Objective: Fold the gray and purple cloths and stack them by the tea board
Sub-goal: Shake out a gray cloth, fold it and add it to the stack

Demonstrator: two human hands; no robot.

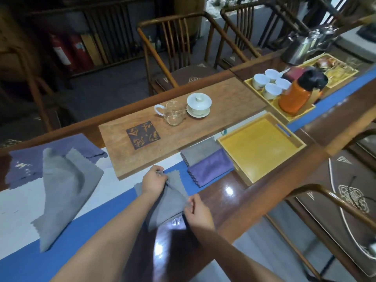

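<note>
A gray cloth [169, 202] lies partly folded on the blue runner in front of the wooden tea board [183, 129]. My left hand [153, 181] pinches its far corner. My right hand [198, 210] grips its near right edge. To the right of the board's near end, a folded gray cloth [198, 152] and a folded purple cloth [209, 167] lie side by side, overlapping. At the far left another gray cloth [65, 190] lies loose over a spread purple cloth [30, 159].
A glass pitcher [173, 115] and a lidded white cup [198, 105] stand on the board. A yellow tray [260, 145] sits right of the folded cloths. Farther right are white cups [268, 84] and an orange flask [297, 96]. Wooden chairs surround the table.
</note>
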